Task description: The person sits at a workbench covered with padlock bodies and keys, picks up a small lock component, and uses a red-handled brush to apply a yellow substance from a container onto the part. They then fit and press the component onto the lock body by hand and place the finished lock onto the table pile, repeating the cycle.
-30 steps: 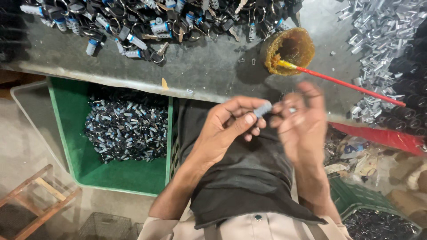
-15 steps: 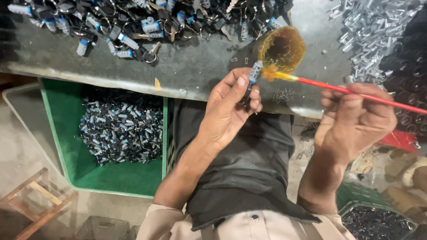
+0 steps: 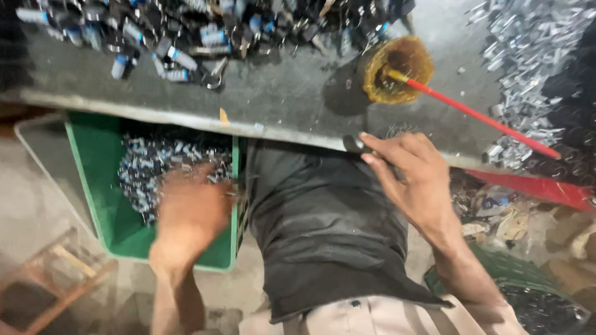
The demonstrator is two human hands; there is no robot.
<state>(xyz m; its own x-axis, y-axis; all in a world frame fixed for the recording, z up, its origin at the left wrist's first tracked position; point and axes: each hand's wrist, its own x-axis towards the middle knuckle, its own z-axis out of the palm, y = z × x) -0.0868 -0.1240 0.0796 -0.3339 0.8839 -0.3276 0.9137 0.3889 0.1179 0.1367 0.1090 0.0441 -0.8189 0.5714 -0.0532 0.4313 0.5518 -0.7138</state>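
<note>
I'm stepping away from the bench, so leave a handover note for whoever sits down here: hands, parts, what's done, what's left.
Left hand: blurred, low over the green bin of small dark and silver parts beside the lap; whether it holds anything cannot be told.
Right hand: at the table edge, fingers on a small dark part.
Brush: red handle, resting in the yellow-stained cup on the table.
Done: many parts lie in the bin.
Left: a heap of parts at the table's far side, more silver pieces to the right.
</note>
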